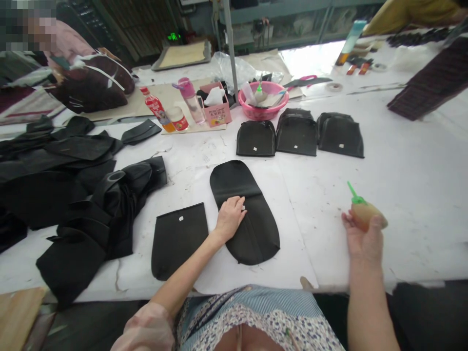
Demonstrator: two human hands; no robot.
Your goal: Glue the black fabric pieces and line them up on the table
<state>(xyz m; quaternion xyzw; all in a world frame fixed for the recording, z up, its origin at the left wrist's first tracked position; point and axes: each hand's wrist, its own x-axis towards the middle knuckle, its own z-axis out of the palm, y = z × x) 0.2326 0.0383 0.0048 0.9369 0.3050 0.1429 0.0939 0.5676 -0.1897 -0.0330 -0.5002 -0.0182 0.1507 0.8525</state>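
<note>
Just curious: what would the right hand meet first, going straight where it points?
The right hand, holding a bottle, would probably meet the row's rightmost black piece, though hand height is unclear.

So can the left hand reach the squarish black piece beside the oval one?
Likely yes: the left hand rests on the oval piece; the squarish piece lies close by, only the forearm overlapping it.

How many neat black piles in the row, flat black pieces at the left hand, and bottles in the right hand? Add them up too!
Black piles: 3
Flat black pieces: 2
Squeeze bottle: 1
Total: 6
</note>
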